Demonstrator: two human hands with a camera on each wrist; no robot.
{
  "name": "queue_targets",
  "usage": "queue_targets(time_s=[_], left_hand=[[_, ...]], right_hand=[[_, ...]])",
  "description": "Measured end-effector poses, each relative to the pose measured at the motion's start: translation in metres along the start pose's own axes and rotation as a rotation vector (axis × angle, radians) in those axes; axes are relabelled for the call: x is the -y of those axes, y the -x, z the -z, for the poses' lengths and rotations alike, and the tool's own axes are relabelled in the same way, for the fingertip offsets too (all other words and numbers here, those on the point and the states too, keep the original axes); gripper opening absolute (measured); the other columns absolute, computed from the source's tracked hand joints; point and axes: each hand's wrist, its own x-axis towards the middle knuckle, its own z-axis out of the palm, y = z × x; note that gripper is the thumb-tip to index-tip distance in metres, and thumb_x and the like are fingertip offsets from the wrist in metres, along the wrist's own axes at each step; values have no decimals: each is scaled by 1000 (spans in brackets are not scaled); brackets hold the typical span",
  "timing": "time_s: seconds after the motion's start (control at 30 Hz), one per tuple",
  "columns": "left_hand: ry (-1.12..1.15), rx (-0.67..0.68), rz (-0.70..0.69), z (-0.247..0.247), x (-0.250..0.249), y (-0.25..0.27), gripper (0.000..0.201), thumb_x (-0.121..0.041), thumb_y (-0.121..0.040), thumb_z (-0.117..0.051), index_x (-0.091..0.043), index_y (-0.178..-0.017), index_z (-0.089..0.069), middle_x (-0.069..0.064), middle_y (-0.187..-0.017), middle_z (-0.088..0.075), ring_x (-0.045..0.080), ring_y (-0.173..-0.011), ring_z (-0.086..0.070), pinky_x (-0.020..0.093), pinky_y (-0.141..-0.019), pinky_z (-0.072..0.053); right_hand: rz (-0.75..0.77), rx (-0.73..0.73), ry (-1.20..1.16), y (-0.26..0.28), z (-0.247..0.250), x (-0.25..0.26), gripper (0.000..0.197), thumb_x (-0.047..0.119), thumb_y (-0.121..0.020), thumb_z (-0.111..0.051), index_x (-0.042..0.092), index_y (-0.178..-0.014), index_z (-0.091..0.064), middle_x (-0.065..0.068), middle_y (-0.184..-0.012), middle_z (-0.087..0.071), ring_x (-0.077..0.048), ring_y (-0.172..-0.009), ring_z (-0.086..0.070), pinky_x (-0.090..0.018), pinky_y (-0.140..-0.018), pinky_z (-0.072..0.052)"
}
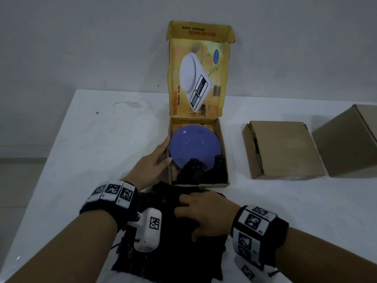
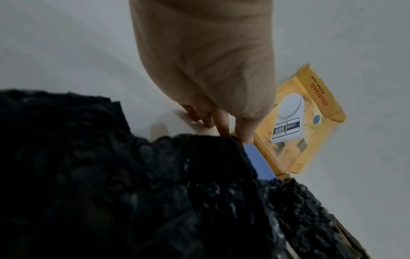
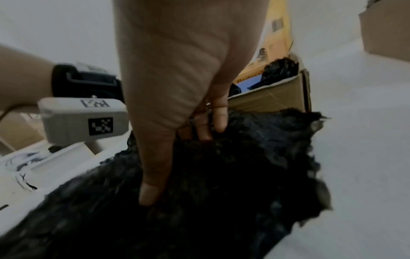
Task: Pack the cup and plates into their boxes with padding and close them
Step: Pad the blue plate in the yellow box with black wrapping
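The blue plate already lies in the yellow kitchen-scale box, a little tilted, with its near edge resting on crumpled black padding at the near end of the box and its far edge lower, by the hinge of the lid. The lid stands open and upright on the far side, so the long axis of the box runs from near to far on the white table. I judge that the step in hand is the padding on top of the plate. The left hand has its fingers nearly straight against the left wall of the box and the plate rim (steadying it, I think). The right hand has its fingers curled into the loose black padding sheet just near the box, gripping it. Next this sheet must go over the plate, and then the lid comes down. Two plain cardboard boxes stand closed at the right.
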Motion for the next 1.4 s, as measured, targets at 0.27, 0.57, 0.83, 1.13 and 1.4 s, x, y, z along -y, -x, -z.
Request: queue_targets(time_s=[0.27, 0.57, 0.83, 1.13, 1.4], left_hand=[[-5, 7, 16, 1, 1, -1, 65, -51, -89, -48, -51, -144, -14, -23, -152, -24, 5, -139, -29, 37, -115, -28], [20, 16, 26, 3, -1, 1, 72, -62, -80, -47, -52, -144, -14, -23, -151, -26, 3, -138, -30, 38, -115, -29], [25, -109, 62, -3, -13, 2, 65, -53, -80, -55, -45, -140, -31, -21, -137, -44, 4, -129, -41, 31, -107, -37], [-62, -120, 58, -3, -9, -1, 84, -57, -65, -66, -44, -139, -29, -17, -137, -47, 11, -131, -42, 35, -103, -41], [31, -119, 89, -2, -11, -3, 56, -50, -86, -57, -48, -136, -31, -21, -129, -47, 9, -131, -43, 30, -105, -36]], right_hand=[[-101, -167, -407, 13, 46, -15, 32, 40, -71, -79, 16, -73, -58, 2, -79, -61, -16, -70, -55, -35, -61, -45], [-161, 45, -450, 18, 59, -38, 24, 29, -94, -56, 25, -112, -70, 12, -106, -69, -7, -87, -61, -19, -77, -48], [-475, -687, -619, 31, 81, -75, 17, 9, -87, -47, 24, -94, -54, -2, -71, -60, -20, -59, -55, -28, -59, -49], [-621, -556, -365, 8, 45, -59, 41, 3, -89, -43, 10, -128, -52, -14, -123, -42, -36, -104, -52, -42, -91, -45], [-354, -404, -421, -27, 21, -17, 37, 6, -95, -41, 4, -131, -39, -21, -110, -59, -35, -95, -56, -44, -79, -47]])
